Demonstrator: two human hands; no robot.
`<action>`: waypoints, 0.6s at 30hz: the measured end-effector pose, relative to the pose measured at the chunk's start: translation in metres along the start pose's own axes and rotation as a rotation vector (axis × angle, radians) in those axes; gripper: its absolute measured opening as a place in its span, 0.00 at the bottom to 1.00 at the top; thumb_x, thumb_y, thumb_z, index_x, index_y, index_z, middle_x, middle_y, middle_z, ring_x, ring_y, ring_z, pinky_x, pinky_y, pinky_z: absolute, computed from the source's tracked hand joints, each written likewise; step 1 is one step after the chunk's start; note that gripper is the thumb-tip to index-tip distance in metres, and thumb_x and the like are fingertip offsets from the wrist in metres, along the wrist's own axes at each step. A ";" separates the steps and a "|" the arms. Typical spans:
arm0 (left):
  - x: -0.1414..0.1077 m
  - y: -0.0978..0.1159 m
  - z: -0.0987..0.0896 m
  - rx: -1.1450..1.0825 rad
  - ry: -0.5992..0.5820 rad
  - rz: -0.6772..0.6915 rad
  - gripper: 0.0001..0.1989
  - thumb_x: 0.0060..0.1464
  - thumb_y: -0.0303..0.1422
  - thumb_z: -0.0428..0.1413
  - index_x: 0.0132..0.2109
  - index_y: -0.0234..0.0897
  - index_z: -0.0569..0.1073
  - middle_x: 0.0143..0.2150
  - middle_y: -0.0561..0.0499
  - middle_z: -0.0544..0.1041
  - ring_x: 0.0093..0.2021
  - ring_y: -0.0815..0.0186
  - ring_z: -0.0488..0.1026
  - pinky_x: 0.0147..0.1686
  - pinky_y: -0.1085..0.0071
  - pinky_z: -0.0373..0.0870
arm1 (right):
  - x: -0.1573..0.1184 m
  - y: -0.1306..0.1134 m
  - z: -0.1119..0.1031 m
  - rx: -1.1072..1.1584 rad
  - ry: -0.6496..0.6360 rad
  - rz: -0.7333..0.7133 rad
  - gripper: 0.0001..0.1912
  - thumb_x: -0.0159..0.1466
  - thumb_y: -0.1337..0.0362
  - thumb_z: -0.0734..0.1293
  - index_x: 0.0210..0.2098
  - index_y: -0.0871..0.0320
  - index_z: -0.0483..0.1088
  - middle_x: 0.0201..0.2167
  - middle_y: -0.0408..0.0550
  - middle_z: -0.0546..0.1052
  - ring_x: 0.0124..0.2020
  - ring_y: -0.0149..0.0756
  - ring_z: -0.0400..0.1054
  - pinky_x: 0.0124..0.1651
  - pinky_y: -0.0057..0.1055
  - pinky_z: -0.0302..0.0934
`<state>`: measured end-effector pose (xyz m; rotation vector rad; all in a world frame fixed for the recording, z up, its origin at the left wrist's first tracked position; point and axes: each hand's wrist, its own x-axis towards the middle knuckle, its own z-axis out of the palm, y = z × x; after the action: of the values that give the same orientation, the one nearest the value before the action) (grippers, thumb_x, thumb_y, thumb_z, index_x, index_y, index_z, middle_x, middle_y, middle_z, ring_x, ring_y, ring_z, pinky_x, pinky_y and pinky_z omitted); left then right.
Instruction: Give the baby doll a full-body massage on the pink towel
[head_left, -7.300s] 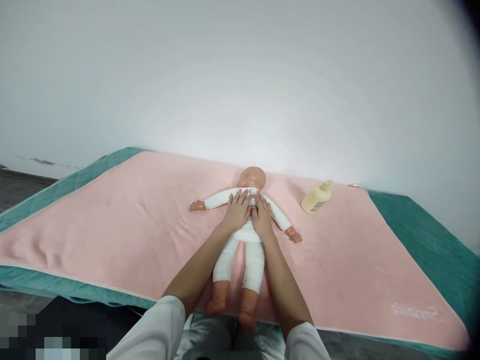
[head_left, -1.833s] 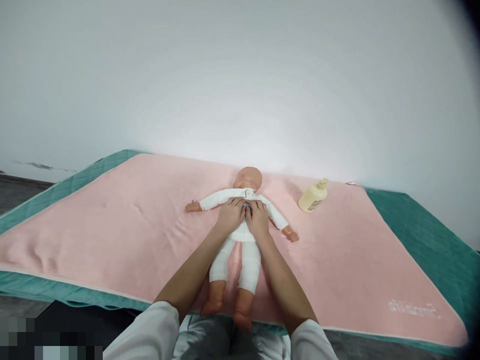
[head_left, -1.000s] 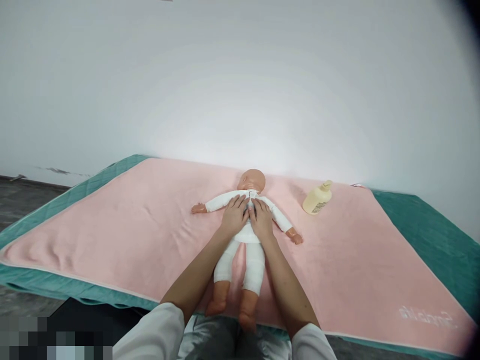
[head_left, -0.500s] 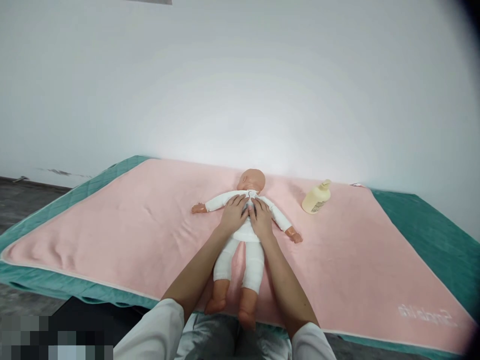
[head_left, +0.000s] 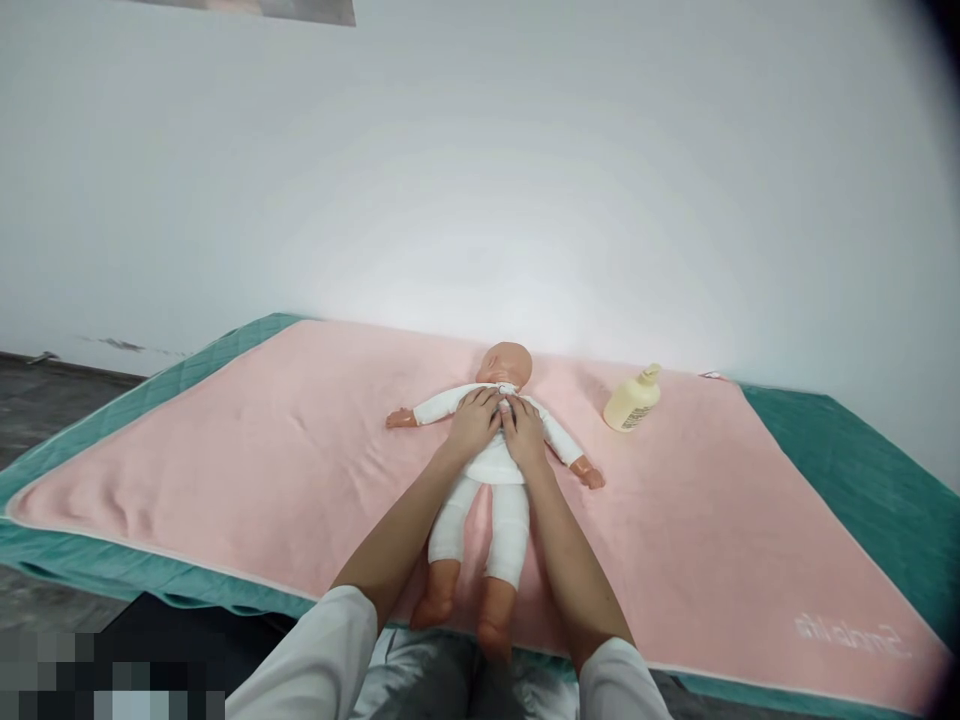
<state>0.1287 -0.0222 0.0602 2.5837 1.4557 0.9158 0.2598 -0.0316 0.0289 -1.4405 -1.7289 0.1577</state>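
A baby doll (head_left: 493, 461) with a bare head and a white cloth body lies stretched out, its arms spread to both sides and its legs toward me. My left hand (head_left: 475, 422) lies flat on the left part of its upper torso, fingers extended toward the head. Beside it, my right hand (head_left: 525, 428) rests on the right part in the same way. The thumbs come close together at the middle, and the palms hide much of the cloth beneath them. Neither hand grasps anything.
Under the doll is a pink blanket (head_left: 247, 450), spread over a green quilted cover (head_left: 862, 450). A pale yellow pump bottle (head_left: 631, 402) stands to the right of the doll. Behind the bed rises a white wall (head_left: 480, 180).
Both hands have slid slightly toward the doll's head, and the left has shifted a little inward. They stay flat on the torso. The view has tilted up slightly.
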 end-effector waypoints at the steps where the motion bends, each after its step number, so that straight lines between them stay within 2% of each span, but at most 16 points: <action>1: -0.001 -0.001 0.000 -0.008 0.006 0.005 0.18 0.61 0.31 0.47 0.56 0.38 0.70 0.59 0.46 0.70 0.60 0.58 0.63 0.60 0.57 0.61 | 0.000 0.001 0.001 -0.005 0.002 0.004 0.23 0.70 0.56 0.52 0.54 0.61 0.68 0.54 0.57 0.72 0.56 0.43 0.62 0.60 0.43 0.54; 12: -0.003 0.004 -0.001 -0.039 0.027 0.001 0.17 0.62 0.31 0.45 0.54 0.38 0.71 0.57 0.47 0.72 0.58 0.59 0.65 0.59 0.58 0.62 | -0.003 0.006 0.005 -0.022 -0.010 0.028 0.24 0.70 0.55 0.51 0.54 0.61 0.68 0.54 0.58 0.71 0.57 0.43 0.62 0.60 0.45 0.54; 18: -0.001 0.001 0.002 -0.040 0.014 0.012 0.18 0.60 0.30 0.47 0.55 0.37 0.71 0.58 0.46 0.71 0.60 0.59 0.64 0.61 0.58 0.60 | -0.007 0.005 -0.002 0.028 -0.056 0.003 0.25 0.70 0.55 0.51 0.56 0.63 0.66 0.57 0.59 0.69 0.60 0.44 0.60 0.63 0.46 0.53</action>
<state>0.1296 -0.0228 0.0586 2.5653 1.4122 0.9555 0.2644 -0.0366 0.0237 -1.4307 -1.7629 0.2260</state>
